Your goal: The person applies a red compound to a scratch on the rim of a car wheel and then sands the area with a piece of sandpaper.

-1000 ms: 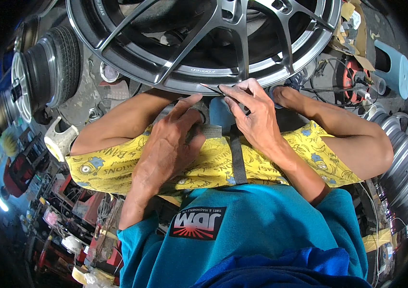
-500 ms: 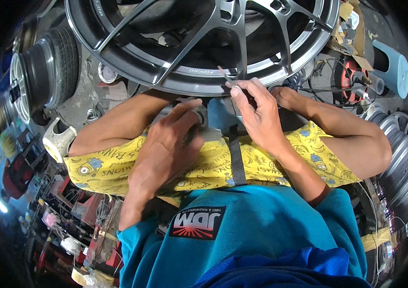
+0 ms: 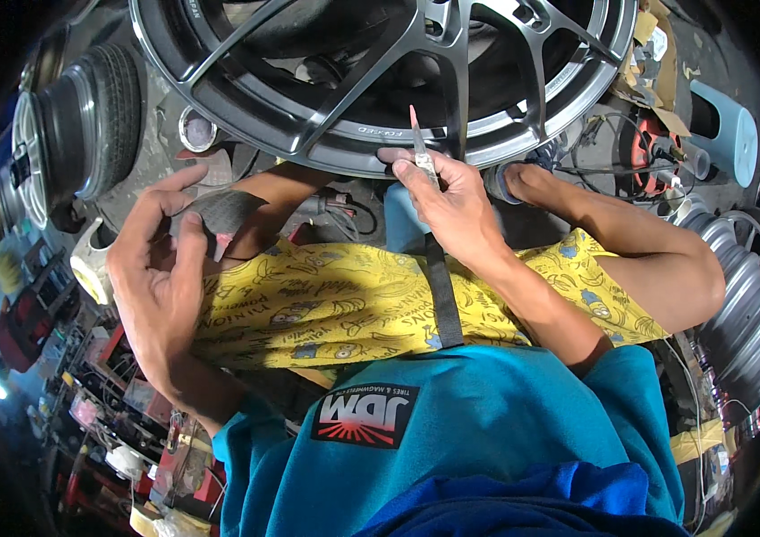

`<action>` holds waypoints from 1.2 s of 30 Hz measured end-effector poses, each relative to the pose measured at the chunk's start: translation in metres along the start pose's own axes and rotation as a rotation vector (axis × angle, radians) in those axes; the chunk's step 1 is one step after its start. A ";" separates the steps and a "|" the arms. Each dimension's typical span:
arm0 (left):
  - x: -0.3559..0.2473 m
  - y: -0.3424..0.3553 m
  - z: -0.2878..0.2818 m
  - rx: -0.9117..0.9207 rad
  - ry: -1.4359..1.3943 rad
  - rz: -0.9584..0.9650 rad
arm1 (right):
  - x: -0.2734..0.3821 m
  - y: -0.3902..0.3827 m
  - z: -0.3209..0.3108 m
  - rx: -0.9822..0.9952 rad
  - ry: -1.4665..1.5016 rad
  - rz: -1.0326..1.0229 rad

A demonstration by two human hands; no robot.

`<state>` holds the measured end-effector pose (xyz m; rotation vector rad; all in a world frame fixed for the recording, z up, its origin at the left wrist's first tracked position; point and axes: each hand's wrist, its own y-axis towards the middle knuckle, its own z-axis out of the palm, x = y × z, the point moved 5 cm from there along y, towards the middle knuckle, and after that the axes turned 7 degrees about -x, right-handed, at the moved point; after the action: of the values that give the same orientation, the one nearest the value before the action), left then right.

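A grey alloy wheel (image 3: 453, 98) with thin spokes stands in front of me, its lower lip just beyond my hands. In my right hand (image 3: 462, 210) is a slim pointed tool (image 3: 418, 143) with a pale body and a reddish tip. It points away from me, over the wheel's lip; whether it touches the metal I cannot tell. Off to the left, above my thigh, my left hand (image 3: 158, 277) grips a curled dark grey piece of sandpaper (image 3: 229, 213) between thumb and fingers. A small reddish patch shows at its lower edge.
At the left stand a tyre (image 3: 116, 121) and other wheels. A light blue plastic stool (image 3: 736, 134) lies at the far right, near a red cable reel (image 3: 653, 152). Silver rims (image 3: 747, 309) are stacked by my right knee. Tools and clutter fill the lower left.
My left hand has swung left, away from the lap, and now shows the sandpaper. My right hand has shifted slightly down and left, its tool more upright. The wheel appears slightly shifted right.
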<state>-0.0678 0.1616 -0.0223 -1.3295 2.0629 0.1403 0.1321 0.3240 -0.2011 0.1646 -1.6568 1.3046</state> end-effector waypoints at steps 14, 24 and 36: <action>0.008 -0.002 0.007 0.045 -0.081 -0.046 | 0.005 -0.008 -0.002 -0.042 -0.070 -0.102; 0.013 0.001 0.003 -0.044 -0.085 -0.036 | 0.004 -0.010 -0.004 -0.063 0.004 -0.083; 0.174 0.025 -0.114 -0.705 0.085 -0.109 | 0.013 -0.027 -0.060 -0.099 -0.329 -0.149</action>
<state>-0.1874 -0.0090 -0.0429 -1.8748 2.0849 0.8360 0.1782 0.3666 -0.1775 0.4544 -1.9405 1.1237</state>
